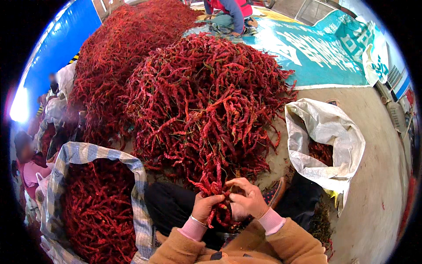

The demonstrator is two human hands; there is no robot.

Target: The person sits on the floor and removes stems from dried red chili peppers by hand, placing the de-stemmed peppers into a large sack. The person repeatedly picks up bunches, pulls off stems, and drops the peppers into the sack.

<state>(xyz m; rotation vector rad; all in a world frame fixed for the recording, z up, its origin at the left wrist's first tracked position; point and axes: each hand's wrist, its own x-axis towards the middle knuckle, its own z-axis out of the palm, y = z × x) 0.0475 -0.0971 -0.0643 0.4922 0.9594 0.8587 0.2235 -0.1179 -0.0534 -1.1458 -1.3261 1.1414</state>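
Note:
A small bunch of dried red chili peppers (214, 184) is in my left hand (205, 207), with some pods hanging below the fingers. My right hand (246, 198) meets it from the right, its thumb and index finger pinched at the stem side of a pepper in the bunch. Just beyond both hands rises a large heap of dried red chilies (204, 99), many with stems attached. A blue-and-white striped woven sack (140, 184) stands open to my left, filled with loose chilies (99, 211).
A white woven sack (346, 148) with rolled edges holds some dark red chilies at right. Behind lies a larger chili pile (132, 36). A teal printed tarp (316, 56) covers the far right floor. One person (230, 16) crouches at the back; another (33, 171) sits at left.

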